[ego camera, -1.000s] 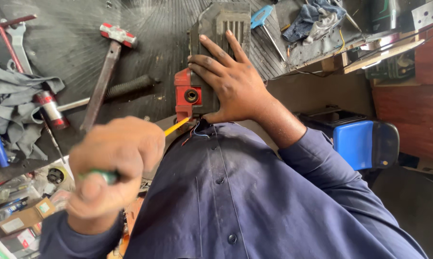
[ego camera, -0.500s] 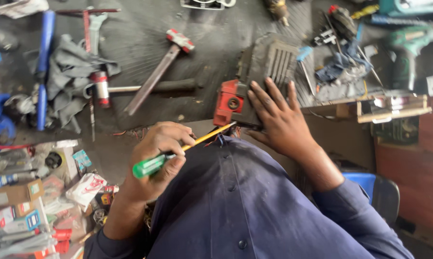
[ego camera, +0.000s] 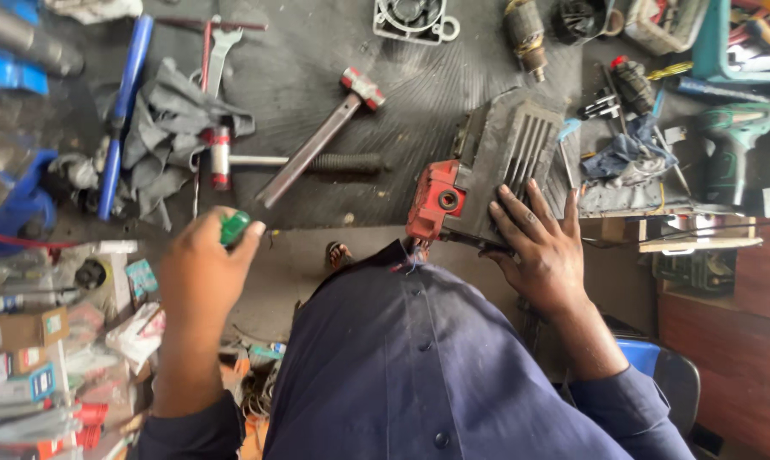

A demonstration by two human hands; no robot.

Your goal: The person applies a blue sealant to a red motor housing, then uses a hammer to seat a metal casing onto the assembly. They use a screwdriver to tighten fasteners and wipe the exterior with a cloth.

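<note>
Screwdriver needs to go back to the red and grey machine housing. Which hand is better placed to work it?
Left, probably. The left hand grips the green-handled screwdriver, while the right hand lies flat on the machine housing, steadying it.

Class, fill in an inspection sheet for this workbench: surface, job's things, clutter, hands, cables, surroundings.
Surface: dark ribbed rubber mat, dusty.
Job's things: grey finned machine housing with red end; green-handled screwdriver.
Clutter: red-headed hammer, grey rags, blue-handled tool, teal power drill.
Hands: left hand closed round the screwdriver handle; right hand flat on the housing.
Cables: thin red wire at left edge.
Surroundings: small boxes and packets at lower left; blue seat at lower right.
</note>
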